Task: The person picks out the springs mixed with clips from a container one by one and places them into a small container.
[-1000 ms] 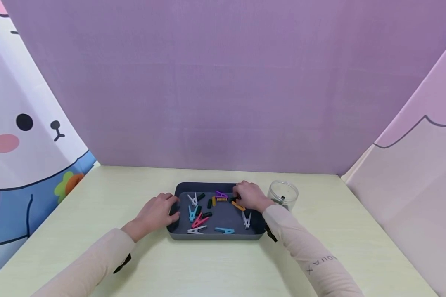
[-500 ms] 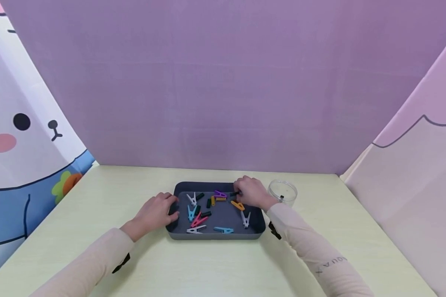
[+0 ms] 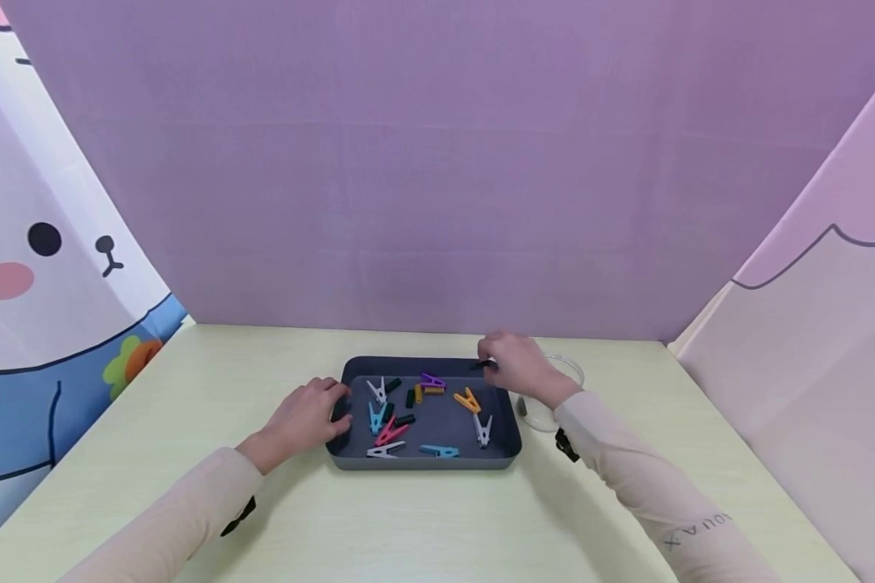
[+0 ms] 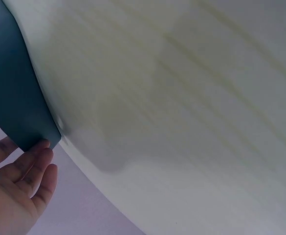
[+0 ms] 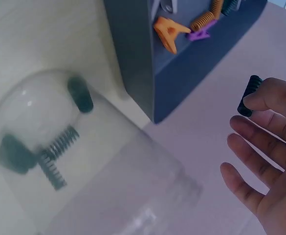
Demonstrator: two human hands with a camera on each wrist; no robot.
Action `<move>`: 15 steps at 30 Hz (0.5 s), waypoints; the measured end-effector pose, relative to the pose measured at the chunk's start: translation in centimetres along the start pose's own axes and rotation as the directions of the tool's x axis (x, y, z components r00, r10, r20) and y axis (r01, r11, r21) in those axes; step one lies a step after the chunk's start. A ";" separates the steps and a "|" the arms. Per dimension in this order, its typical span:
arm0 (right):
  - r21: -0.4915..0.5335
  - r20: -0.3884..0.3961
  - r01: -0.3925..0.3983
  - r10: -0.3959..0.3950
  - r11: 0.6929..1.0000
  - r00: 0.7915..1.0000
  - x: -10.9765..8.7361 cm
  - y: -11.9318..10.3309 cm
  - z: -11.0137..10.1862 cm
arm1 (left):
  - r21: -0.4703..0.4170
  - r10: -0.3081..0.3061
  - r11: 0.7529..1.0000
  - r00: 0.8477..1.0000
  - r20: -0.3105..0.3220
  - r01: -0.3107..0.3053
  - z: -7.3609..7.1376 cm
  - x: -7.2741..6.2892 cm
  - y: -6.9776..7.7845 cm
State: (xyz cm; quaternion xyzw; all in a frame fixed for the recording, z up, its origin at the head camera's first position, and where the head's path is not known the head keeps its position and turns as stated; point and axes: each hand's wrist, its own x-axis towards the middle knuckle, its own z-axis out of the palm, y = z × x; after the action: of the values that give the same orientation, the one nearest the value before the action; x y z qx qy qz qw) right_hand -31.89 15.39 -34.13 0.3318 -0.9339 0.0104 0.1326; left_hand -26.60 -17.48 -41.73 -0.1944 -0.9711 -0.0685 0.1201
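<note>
Held only by thumb and forefinger of the right hand (image 3: pixel 514 364), near the far right corner of the tray (image 3: pixel 423 464), the dark coil spring (image 5: pixel 251 95) could slip and bounce away, while the left hand (image 3: pixel 306 417), fingers partly curled, grips the left edge.

Eight clips (image 3: pixel 439 452) are lying inside one tray (image 3: pixel 423 465), with six coils (image 3: pixel 404 420); a seventh coil (image 5: pixel 251 95) is being pinched near its far right corner, and one jar (image 5: pixel 128 171) is standing right of it (dark pieces (image 5: pixel 81 95) inside are blurring past counting).
</note>
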 end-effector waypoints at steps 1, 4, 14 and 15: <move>0.005 -0.009 -0.001 0.001 1.000 1.000 -0.2 0.2 -0.3 | 0.000 0.000 1.000 1.000 0.000 0.000 0.0 0.0 0.0; 0.024 -0.023 -0.018 0.019 1.000 1.000 -0.7 0.6 -1.0 | -0.005 -0.003 1.000 1.000 0.001 0.003 -0.1 0.0 0.0; 0.039 -0.056 -0.089 0.091 0.995 0.994 -2.7 2.6 -2.5 | -0.010 -0.007 1.000 1.000 -0.001 0.006 0.0 -0.1 0.1; 0.041 -0.057 -0.095 0.097 0.995 0.994 -2.9 2.9 -2.6 | -0.012 -0.007 1.000 1.000 -0.001 0.007 0.0 -0.1 0.1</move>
State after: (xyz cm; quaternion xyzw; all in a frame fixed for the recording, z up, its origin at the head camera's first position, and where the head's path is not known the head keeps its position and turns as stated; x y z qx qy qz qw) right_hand -30.88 19.71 -32.17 0.2885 -0.9441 0.0442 0.1532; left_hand -26.48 -17.45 -41.74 -0.1916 -0.9713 -0.0748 0.1194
